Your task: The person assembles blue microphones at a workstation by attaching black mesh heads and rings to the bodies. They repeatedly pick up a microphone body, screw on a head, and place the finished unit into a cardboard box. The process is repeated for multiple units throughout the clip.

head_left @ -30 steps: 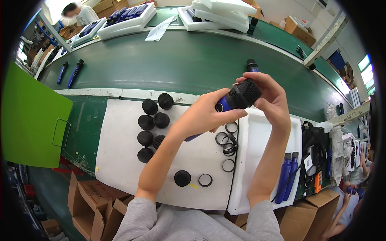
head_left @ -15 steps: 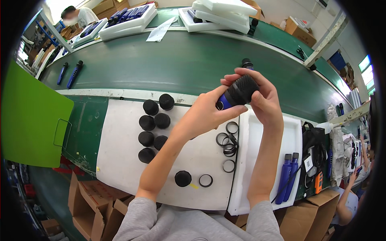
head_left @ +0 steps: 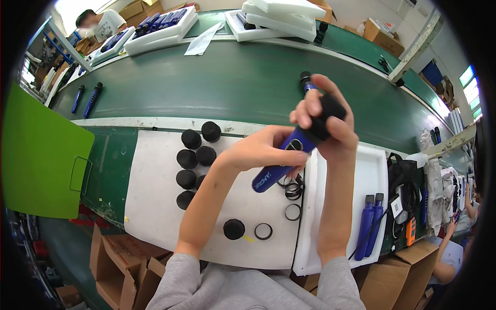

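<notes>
Blue handheld microphone [head_left: 294,144] is clasped by the left hand [head_left: 261,148], its seemingly fitted head [head_left: 332,107] by curled fingers of the right hand [head_left: 341,140]; loose mesh grilles [head_left: 233,229] and black rings [head_left: 293,195] lie unfitted.

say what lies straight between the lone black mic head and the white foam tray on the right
In the head view, one black ring and a yellow mark show on the white mat between the mic head and foam tray.
</notes>
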`<state>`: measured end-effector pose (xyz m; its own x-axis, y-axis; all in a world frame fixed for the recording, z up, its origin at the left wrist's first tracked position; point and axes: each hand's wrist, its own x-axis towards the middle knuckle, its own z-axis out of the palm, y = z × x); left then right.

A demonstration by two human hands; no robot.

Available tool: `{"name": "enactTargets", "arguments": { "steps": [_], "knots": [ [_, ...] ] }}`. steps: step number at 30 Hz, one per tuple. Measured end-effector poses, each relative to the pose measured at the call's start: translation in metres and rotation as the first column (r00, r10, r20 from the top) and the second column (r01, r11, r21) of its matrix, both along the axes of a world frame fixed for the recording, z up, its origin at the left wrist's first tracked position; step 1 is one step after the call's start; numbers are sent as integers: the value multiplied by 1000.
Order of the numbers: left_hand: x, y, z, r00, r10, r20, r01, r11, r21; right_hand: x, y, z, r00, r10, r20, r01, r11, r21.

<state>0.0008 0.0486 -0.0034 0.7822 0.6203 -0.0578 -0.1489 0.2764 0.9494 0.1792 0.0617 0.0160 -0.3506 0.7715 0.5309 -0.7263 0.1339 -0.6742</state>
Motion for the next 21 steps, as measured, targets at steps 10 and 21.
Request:
{"name": "enactTargets", "arguments": {
  "steps": [10, 21],
  "knots": [
    [24, -14, 3, 726, 663, -182, -363, 594, 718, -37, -24, 32, 576, -782, 238, 812, 581, -57],
    [32, -9, -1, 739, 663, -117, -376, 550, 746, -26, -20, 26, 601, -777, 189, 796, 602, -55]
  ]
}}
